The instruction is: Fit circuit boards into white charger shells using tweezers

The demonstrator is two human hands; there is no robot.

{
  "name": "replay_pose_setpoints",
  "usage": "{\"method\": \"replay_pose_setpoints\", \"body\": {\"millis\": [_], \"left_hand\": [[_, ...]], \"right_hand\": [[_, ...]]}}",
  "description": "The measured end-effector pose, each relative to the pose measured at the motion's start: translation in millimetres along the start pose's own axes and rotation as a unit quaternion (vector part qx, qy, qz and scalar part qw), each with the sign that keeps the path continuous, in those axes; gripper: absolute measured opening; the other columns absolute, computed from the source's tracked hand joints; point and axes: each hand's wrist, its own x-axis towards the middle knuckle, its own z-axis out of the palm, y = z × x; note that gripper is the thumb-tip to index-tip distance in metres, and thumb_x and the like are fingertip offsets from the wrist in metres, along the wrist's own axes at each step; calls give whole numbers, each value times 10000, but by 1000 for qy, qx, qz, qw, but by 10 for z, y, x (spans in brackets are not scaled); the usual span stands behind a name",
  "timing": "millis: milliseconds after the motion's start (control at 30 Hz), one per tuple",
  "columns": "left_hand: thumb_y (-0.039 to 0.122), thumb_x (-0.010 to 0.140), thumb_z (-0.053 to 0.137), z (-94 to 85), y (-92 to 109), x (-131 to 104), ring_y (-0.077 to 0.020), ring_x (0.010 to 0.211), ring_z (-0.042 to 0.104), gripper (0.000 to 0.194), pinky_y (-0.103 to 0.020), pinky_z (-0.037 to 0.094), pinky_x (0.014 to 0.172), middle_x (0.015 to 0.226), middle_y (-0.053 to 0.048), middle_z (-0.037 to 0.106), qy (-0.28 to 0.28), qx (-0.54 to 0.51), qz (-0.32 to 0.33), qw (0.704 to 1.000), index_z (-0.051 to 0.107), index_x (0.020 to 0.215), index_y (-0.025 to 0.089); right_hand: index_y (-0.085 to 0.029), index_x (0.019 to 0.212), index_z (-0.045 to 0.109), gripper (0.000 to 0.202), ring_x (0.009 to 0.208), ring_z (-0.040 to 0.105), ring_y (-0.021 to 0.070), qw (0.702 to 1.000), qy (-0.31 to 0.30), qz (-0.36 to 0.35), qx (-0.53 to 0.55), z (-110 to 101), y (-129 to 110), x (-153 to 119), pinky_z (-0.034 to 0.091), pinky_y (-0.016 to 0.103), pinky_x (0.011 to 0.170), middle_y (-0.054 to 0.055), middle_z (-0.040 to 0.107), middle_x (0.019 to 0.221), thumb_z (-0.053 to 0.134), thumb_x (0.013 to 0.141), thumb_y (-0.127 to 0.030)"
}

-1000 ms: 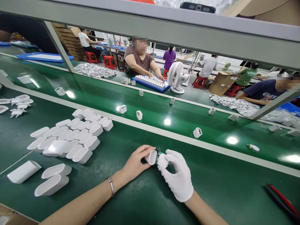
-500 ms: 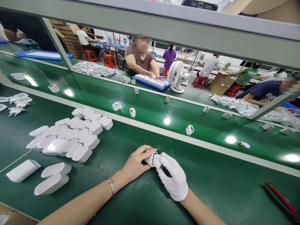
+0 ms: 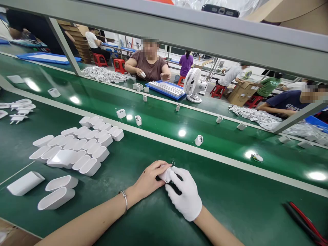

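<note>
My left hand (image 3: 151, 177), bare and wearing a metal bracelet, is closed around a small white charger housing (image 3: 163, 176) just above the green bench. My right hand (image 3: 185, 194), in a white glove, has its fingers bent against the housing's open right end. Between those fingers and the housing is a white plug piece (image 3: 168, 175), mostly covered by the glove. Two thin metal pins (image 3: 173, 163) stick up beside the fingertips. To the left stands a cluster of open white housings (image 3: 88, 145), with a few loose ones (image 3: 55, 199) nearer me.
Red-and-black pliers (image 3: 306, 222) lie at the right. Past the pale rail, a green conveyor (image 3: 164, 124) carries scattered housings and a small circuit board (image 3: 257, 157). White plug parts (image 3: 19, 110) sit far left. Across stand a fan (image 3: 193, 83) and a blue tray (image 3: 176, 96) before a co-worker.
My gloved hand has moved slightly left, closer against the housing, and less of the plug piece shows. Pieces on the conveyor have shifted left. The co-worker's hands have lifted off the tray.
</note>
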Motion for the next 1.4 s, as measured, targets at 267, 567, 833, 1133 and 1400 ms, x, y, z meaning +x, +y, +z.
{"method": "replay_pose_setpoints", "body": {"millis": [267, 567, 833, 1133, 1400], "left_hand": [[118, 800, 585, -63, 192, 25, -220, 1091, 500, 538, -390, 427, 947, 1302, -56, 509, -75, -59, 16, 995, 475, 1290, 310], [342, 697, 734, 168, 126, -35, -246, 999, 552, 668, -411, 459, 893, 1210, -107, 548, -33, -384, -200, 901, 477, 1301, 220], [259, 752, 685, 62, 209, 29, -197, 944, 579, 356, -318, 428, 900, 1022, -64, 664, -8, -508, -271, 818, 651, 1096, 177], [248, 726, 697, 78, 178, 29, -193, 908, 580, 324, -282, 427, 844, 966, -55, 681, 27, -482, -298, 824, 681, 1037, 162], [242, 699, 712, 115, 88, 9, -233, 984, 608, 411, -371, 471, 908, 1037, -81, 664, 90, -406, -273, 868, 642, 1095, 159]], "right_hand": [[-203, 1319, 416, 758, 948, 622, 253, 868, -67, 269, 412, 42, -7, 122, 509, 466, 829, 105, 650, 1056, 741, 667, -415], [-169, 1100, 597, 612, 943, 609, 261, 847, 32, 352, 397, 55, -15, 137, 467, 432, 879, 95, 674, 1010, 798, 578, -420], [-152, 1102, 602, 540, 764, 620, 212, 911, -65, 327, 243, -286, 21, 301, 487, 347, 718, 79, 679, 861, 525, 779, -577], [-206, 686, 590, 141, 344, 451, 114, 877, -165, 448, 54, -232, 72, 221, 324, 235, 393, -40, 546, 434, 679, 579, -230], [-186, 807, 533, 338, 496, 531, 96, 827, -15, 445, 344, -207, 255, 324, 424, 217, 493, -51, 543, 541, 682, 619, -424]]}}
